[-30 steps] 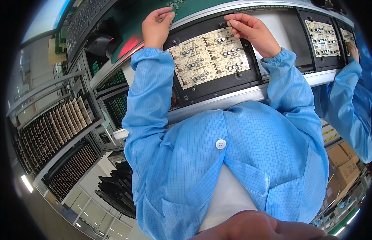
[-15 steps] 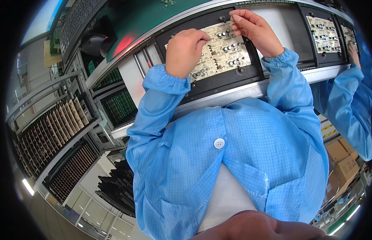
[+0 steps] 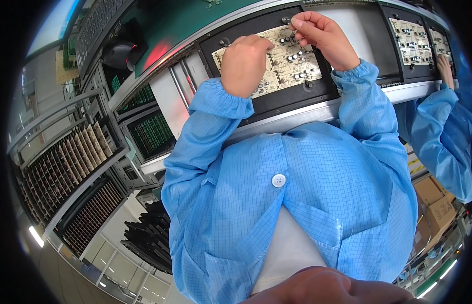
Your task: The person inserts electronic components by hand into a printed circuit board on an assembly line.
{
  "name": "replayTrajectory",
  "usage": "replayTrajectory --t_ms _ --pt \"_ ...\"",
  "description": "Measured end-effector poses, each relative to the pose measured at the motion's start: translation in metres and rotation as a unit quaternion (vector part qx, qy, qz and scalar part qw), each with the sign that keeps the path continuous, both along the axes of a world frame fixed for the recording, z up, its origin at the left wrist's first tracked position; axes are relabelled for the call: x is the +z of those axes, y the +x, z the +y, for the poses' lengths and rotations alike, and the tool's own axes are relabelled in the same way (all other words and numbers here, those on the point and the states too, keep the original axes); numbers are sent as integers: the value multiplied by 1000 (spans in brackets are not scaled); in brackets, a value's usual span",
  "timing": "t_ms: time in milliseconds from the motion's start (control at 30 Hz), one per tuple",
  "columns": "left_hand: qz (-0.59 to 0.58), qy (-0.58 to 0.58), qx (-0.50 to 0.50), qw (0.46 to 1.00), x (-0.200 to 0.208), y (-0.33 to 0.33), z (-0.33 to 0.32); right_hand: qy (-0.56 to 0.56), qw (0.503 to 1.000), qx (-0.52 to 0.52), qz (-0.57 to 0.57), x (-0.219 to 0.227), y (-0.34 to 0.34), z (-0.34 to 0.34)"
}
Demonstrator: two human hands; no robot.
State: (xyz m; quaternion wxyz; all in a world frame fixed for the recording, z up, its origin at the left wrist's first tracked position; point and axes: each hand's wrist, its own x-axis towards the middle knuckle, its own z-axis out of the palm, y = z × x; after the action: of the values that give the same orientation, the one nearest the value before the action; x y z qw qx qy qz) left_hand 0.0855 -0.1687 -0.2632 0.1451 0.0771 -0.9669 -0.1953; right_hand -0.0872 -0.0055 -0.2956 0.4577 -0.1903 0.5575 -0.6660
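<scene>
A cream circuit board (image 3: pixel 274 86) with several black and silver cylindrical components lies in a black carrier frame (image 3: pixel 324 86) on the rail line in front of me. My left hand (image 3: pixel 244 66) is over the board's left half, its fingers curled down and closed; what they hold, if anything, is hidden. Above the board's far right corner is my right hand (image 3: pixel 327 41), thumb and index finger pinched together beside a small black clamp (image 3: pixel 286 21). Whatever lies in that pinch is too small to name.
Another carrier with a populated board (image 3: pixel 411 43) stands at right, near a co-worker's hand (image 3: pixel 445 71) and blue sleeve. Racks of upright boards (image 3: pixel 68 159) stand at left. A black scanner-like device (image 3: pixel 118 54) sits by the green mat (image 3: pixel 183 23). Cardboard boxes (image 3: pixel 439 218) are at lower right.
The carrier and its board have slid slightly to the right. My left hand has moved right along with them. My right hand has stayed nearly in place, its fingertips closer together.
</scene>
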Motion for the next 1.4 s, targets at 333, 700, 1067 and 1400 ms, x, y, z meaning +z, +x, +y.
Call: replayTrajectory --t_ms 333,700,1067,1400 --pt "-17 668 78 740 13 22 -35 29 813 71 577 35 48 13" --pt "-88 687 129 709 23 29 -13 75 693 57 714 32 52 19" --pt "-19 638 86 765 10 32 11 68 720 60 688 30 44 29" --pt "-11 287 23 958 14 15 65 -34 988 24 151 6 -6 50"
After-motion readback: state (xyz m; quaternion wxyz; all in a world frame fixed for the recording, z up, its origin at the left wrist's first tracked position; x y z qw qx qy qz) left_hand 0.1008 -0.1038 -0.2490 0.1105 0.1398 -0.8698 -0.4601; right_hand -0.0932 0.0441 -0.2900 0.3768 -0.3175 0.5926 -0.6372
